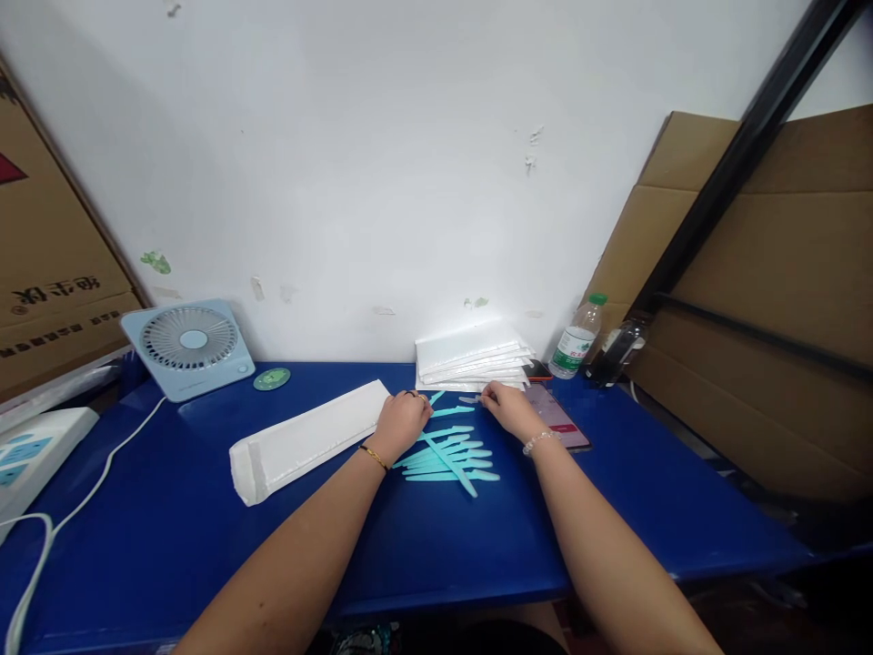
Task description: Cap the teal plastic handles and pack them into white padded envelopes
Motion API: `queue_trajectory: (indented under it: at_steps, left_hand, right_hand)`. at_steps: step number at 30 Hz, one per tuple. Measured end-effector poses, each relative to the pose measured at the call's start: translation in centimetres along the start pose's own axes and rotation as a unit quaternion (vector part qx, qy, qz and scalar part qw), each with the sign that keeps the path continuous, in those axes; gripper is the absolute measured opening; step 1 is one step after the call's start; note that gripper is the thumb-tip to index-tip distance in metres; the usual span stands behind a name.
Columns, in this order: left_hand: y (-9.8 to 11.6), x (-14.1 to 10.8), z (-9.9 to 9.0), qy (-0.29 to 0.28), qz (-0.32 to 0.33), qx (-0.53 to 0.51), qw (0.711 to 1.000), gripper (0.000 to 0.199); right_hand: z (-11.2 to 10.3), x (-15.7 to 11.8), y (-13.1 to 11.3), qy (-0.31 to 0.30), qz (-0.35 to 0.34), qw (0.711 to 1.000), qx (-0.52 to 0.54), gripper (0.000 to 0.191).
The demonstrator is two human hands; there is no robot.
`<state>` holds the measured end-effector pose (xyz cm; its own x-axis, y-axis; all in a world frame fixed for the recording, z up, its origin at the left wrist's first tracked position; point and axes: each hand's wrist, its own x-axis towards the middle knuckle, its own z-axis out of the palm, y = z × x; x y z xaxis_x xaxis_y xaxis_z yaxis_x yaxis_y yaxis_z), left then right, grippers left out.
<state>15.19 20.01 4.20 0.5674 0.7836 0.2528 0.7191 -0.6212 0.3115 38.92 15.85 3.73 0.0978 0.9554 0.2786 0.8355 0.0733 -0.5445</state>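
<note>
My left hand (pixel 404 424) is closed around the end of a thin turquoise stick near the middle of the blue table, beside the right end of a long white padded envelope (pixel 314 439). To its right, my right hand (pixel 508 407) pinches a small translucent piece (pixel 469 400) at its fingertips. Several turquoise sticks with pale tips (pixel 450 459) lie fanned out just in front of the hands, one crossing diagonally over the others. Behind the hands, a stack of white envelopes (pixel 470 355) rests against the wall.
A light blue fan (pixel 193 350) and a round green coaster (pixel 271 379) stand at the back left. A tablet (pixel 560 417), a water bottle (pixel 575 338) and a dark bottle (pixel 617 353) are at the right. White cables (pixel 109 464) run along the left side.
</note>
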Motion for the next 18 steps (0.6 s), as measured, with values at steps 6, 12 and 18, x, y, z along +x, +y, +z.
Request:
queue_trajectory:
  at_steps: [6,12,18]
  left_hand:
    - [-0.6,0.1,-0.7,-0.002,-0.040,-0.076,0.996,0.027]
    - [-0.9,0.4,-0.4,-0.001,-0.057,-0.115,0.992,0.023]
    - [-0.7,0.4,-0.7,-0.004,-0.063,-0.136,0.989,0.025]
  right_hand:
    - [-1.0,-0.1,-1.1,0.050,0.059,0.965,0.249,0.022]
    - [-1.5,-0.2,-1.9,0.021,0.116,0.865,0.488,0.033]
    - [-0.8,-0.2,-1.9,0.014,0.102,0.896,0.432,0.038]
